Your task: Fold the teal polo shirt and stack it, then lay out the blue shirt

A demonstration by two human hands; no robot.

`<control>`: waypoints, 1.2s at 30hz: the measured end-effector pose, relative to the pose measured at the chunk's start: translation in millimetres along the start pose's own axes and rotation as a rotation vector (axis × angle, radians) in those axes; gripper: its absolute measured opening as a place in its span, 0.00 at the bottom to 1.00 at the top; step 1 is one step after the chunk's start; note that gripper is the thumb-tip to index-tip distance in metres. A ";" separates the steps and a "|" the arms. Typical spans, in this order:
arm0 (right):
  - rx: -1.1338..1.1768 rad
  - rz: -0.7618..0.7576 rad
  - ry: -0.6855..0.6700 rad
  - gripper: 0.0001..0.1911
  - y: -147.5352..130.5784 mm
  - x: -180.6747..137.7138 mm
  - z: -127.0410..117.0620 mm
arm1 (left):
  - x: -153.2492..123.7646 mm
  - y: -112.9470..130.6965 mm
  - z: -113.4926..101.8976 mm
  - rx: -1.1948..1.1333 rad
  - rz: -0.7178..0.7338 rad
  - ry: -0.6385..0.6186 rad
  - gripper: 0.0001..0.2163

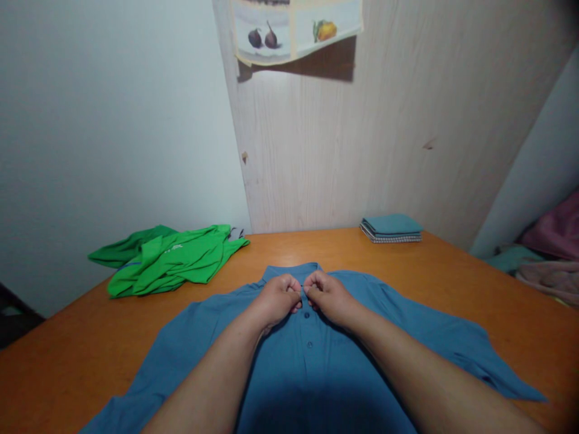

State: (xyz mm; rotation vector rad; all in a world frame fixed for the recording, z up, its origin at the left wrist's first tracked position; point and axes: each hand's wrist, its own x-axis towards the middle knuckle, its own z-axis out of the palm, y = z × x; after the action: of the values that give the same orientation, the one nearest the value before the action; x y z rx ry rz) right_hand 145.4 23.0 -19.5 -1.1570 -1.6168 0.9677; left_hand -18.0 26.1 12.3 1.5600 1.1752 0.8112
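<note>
A blue button-up shirt (289, 374) lies front side up on the table, its sleeves spread out to both sides and its collar (289, 272) pointing away from me. Just below the collar, my left hand (283, 296) pinches the front placket from the left. My right hand (326, 295) pinches the same spot from the right, the fingertips of both hands almost touching. The bit of cloth or button between them is mostly hidden by my fingers. Two dark buttons, one of them a shirt button (307, 315), show on the placket below my hands.
On the orange-brown wooden table (298, 247), a crumpled green shirt (181, 259) lies at the back left. A folded stack of cloth (391, 228) sits at the back right. Behind stands a wall with a hanging fruit picture (298, 30). More clothes (552, 241) are heaped at the far right.
</note>
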 end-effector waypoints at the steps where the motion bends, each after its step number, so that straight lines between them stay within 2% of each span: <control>1: 0.003 0.001 0.000 0.02 -0.3 0.0 -0.2 | -0.7 0.9 0.0 -0.020 -0.004 0.005 0.08; 6: 0.014 0.013 -0.007 0.02 -3.2 0.0 -1.0 | -1.5 -1.4 -0.5 -0.073 0.005 -0.001 0.08; 16: 0.113 0.043 0.000 0.07 -3.7 -0.3 1.8 | 6.6 -11.6 1.6 0.073 0.075 0.039 0.07; 19: 0.046 0.031 -0.001 0.05 -3.3 -0.7 0.8 | 6.6 -11.9 0.5 0.097 0.101 0.030 0.07; 21: -0.067 -0.008 0.051 0.05 -4.1 -1.2 -0.1 | 6.2 -12.3 -0.1 0.106 0.111 0.029 0.07; 24: -0.269 -0.159 0.152 0.04 -7.4 -2.7 -1.6 | 5.3 -12.7 -0.3 0.105 0.120 0.028 0.06; 28: -0.393 -0.311 0.146 0.04 -12.5 -5.3 -3.1 | 3.4 -11.1 0.2 0.077 0.108 0.023 0.07; 33: -0.399 -0.253 0.100 0.10 -13.8 -6.1 -4.8 | 0.5 -5.4 0.0 0.033 0.123 0.031 0.07; 36: -0.386 -0.226 0.087 0.07 -12.8 -5.5 -6.0 | -0.4 -2.2 -1.1 -0.016 0.089 0.049 0.06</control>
State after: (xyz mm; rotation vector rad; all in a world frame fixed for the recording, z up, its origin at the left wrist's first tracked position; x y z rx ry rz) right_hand 148.7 14.9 -7.1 -1.2157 -1.8666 0.4649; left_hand -19.8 26.2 10.6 1.5962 1.1376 0.9195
